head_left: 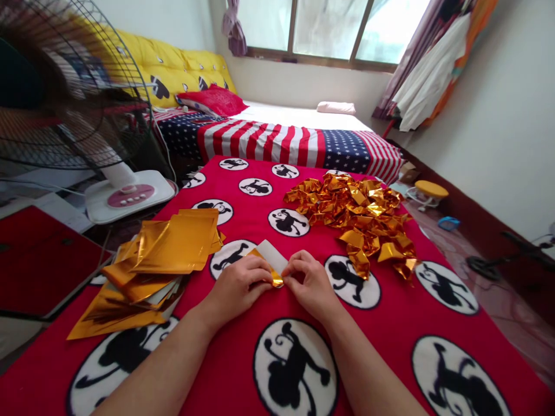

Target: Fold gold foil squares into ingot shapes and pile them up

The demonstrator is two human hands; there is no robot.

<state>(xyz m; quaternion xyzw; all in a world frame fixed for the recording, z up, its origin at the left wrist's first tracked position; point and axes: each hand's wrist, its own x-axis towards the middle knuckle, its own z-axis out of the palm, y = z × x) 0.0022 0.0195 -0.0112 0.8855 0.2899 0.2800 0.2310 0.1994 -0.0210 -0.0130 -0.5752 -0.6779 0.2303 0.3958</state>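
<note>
Between my two hands is a sheet of gold foil paper (271,257), its pale back facing up and its near edge rolled over to show gold. My left hand (243,282) pinches the left end of that fold. On the other end, my right hand (309,283) grips with thumb and fingertips. To the left lies a loose stack of flat gold foil sheets (173,245), some showing pale undersides. A heap of folded gold foil pieces (347,202) covers the far right of the red cloth (243,370).
A fan (130,199) with blurred blades stands at the left, beside a dark red panel (47,260). Beyond the cloth is a bed (269,141) with a striped, starred cover. A yellow stool (431,189) is on the floor at right.
</note>
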